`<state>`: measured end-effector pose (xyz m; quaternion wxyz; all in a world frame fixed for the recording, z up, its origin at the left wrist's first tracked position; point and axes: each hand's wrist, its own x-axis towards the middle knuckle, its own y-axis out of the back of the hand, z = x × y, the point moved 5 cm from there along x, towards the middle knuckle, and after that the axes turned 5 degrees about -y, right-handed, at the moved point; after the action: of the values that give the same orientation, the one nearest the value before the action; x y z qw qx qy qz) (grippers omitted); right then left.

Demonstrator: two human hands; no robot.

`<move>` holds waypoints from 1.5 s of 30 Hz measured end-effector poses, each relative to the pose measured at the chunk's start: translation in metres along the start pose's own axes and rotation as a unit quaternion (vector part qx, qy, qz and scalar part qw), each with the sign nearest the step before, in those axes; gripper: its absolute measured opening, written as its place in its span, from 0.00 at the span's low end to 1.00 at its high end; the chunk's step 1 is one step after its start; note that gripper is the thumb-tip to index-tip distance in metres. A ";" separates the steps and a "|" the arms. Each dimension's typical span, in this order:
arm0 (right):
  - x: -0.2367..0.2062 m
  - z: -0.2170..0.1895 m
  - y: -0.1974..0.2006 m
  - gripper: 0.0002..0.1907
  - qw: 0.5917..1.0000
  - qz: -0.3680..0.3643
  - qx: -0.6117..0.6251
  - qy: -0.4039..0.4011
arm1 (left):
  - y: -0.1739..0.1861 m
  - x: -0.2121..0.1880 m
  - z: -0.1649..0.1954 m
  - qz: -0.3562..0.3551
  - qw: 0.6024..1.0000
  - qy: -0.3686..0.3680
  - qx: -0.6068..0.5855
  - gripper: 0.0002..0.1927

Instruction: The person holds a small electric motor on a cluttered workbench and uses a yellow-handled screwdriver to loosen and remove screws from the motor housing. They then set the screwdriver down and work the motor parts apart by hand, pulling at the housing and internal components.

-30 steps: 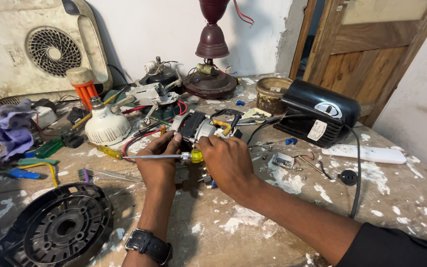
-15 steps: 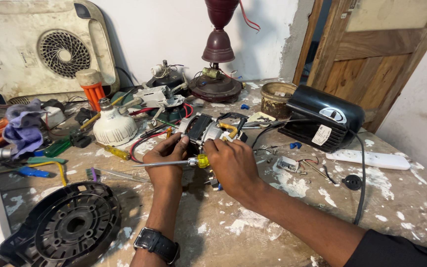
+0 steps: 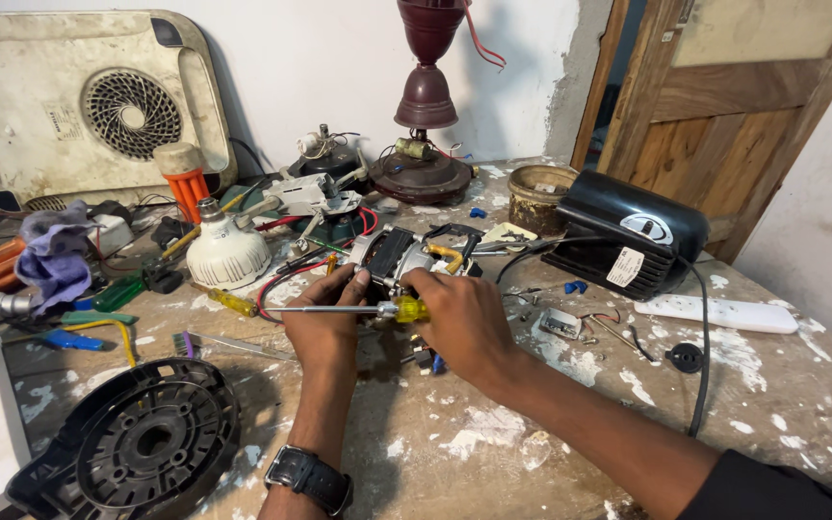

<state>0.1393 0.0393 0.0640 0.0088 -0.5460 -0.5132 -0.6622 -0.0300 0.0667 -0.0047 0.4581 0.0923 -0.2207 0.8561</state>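
Note:
A small electric motor (image 3: 406, 255) with black and metal parts and yellow and red wires lies at the middle of the paint-spotted workbench (image 3: 493, 443). My left hand (image 3: 325, 313) grips its left side, fingers curled on the housing. My right hand (image 3: 459, 318) holds a yellow-handled screwdriver (image 3: 377, 309), whose metal shaft runs level to the left across my left hand. A black watch (image 3: 308, 479) sits on my left wrist.
A black round fan housing (image 3: 137, 443) lies at front left. A white bulb (image 3: 228, 250), an orange-capped part (image 3: 185, 188) and a purple rag (image 3: 50, 255) lie left. A black appliance (image 3: 628, 236) with cord, a white remote (image 3: 719, 313) and a tin (image 3: 541, 193) stand right; a dark red lamp base (image 3: 426, 164) stands behind.
The view has drifted slightly, so everything sits lower and to the right. Both hands stay on the motor and screwdriver, with hardly any movement.

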 end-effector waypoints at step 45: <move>0.008 -0.012 0.020 0.09 0.990 0.044 -0.063 0.114 | 0.045 -0.002 0.057 0.024 0.709 -0.157 0.687 0.17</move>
<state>0.1388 0.0262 0.0848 0.0622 -0.4882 -0.4412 -0.7504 -0.0681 0.0169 0.0323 0.2060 0.5091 0.3570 0.7556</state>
